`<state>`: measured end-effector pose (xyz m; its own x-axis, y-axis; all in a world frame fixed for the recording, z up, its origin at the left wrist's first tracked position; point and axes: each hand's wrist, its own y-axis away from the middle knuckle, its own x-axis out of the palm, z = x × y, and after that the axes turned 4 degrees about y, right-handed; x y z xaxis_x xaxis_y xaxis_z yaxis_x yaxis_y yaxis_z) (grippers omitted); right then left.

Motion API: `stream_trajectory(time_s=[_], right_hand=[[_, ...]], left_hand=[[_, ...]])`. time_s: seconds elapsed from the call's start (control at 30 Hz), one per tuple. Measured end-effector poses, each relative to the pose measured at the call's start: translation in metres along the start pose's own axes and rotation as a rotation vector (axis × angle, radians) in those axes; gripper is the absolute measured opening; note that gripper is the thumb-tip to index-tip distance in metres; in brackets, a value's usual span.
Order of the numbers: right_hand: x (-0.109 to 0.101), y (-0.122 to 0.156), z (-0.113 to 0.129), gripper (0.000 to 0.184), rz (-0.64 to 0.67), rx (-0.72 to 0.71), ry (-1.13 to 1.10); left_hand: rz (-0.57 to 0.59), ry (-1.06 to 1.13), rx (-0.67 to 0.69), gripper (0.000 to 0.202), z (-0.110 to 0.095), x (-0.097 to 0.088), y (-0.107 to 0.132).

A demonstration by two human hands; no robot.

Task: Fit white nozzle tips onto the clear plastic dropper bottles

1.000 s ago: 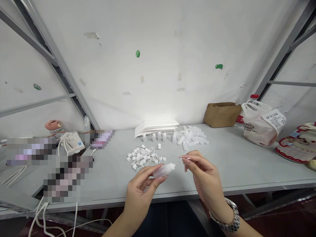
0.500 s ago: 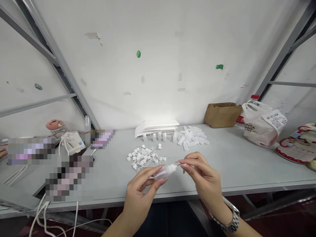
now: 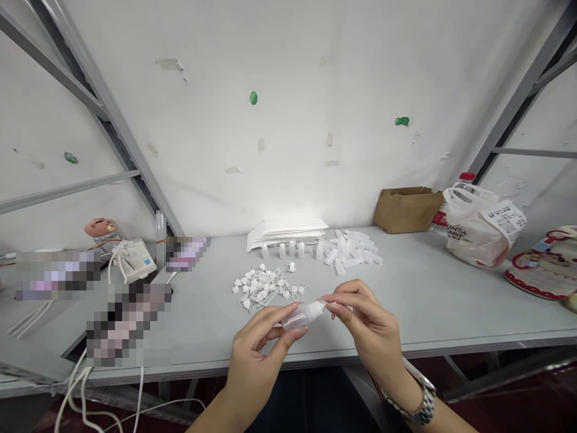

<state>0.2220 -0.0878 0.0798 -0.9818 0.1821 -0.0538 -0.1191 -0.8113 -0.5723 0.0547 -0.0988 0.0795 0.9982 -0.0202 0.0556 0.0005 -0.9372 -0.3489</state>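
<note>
My left hand (image 3: pixel 265 337) is closed around a small translucent dropper bottle (image 3: pixel 296 320), tilted with its white nozzle (image 3: pixel 317 308) up to the right. At the nozzle's tip, my right hand (image 3: pixel 365 316) pinches with thumb and forefinger; whatever sits between those fingertips is too small to make out. Just beyond the bottle lies a loose pile of white caps with thin straps (image 3: pixel 261 287). Several capped dropper bottles (image 3: pixel 282 251) stand in a row farther back. To their right is a heap of translucent bottles without caps (image 3: pixel 349 248).
White padded envelopes (image 3: pixel 288 231) are stacked against the wall. A brown cardboard box (image 3: pixel 406 210), a white plastic bag (image 3: pixel 473 231) and a cake-patterned item (image 3: pixel 543 264) stand at right. On the left are a white power strip (image 3: pixel 135 261), cables and blurred-out screens.
My right fingertips have moved slightly left, closing the small gap to the nozzle's tip, where a thin piece showed before. My left hand keeps its hold on the bottle, almost unmoved.
</note>
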Motion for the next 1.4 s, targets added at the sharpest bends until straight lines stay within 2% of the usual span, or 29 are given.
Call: stream_trajectory(time_s=[0.1,0.17,0.27,0.37,0.6,0.77,1.07,1.4], right_hand=[[-0.001,-0.002,0.0,0.009,0.012,0.09,-0.103],[-0.001,-0.005,-0.001,0.009,0.029,0.233,-0.277],[-0.002,-0.011,-0.002,0.017,0.067,0.504,-0.569],[-0.001,-0.014,-0.002,0.017,0.046,0.634,-0.727],[0.0,-0.015,-0.005,0.011,-0.019,0.681,-0.828],[0.002,-0.014,-0.005,0.014,-0.017,0.641,-0.714],[0.007,-0.006,0.001,0.027,-0.008,0.514,-0.445],[0.008,-0.006,0.001,0.028,-0.023,0.525,-0.435]], left_hand=[[0.0,0.007,-0.01,0.02,-0.001,0.0,0.0],[-0.001,0.009,-0.009,0.019,-0.001,0.001,0.001],[-0.005,0.014,-0.006,0.019,-0.002,0.0,0.0],[-0.008,-0.016,-0.006,0.021,-0.001,0.0,-0.001],[0.02,-0.048,0.027,0.021,0.004,-0.003,-0.003],[0.052,-0.096,0.079,0.022,0.004,-0.004,-0.004],[0.032,-0.184,0.176,0.022,0.005,0.0,-0.003],[0.042,-0.188,0.196,0.022,0.005,0.0,-0.004]])
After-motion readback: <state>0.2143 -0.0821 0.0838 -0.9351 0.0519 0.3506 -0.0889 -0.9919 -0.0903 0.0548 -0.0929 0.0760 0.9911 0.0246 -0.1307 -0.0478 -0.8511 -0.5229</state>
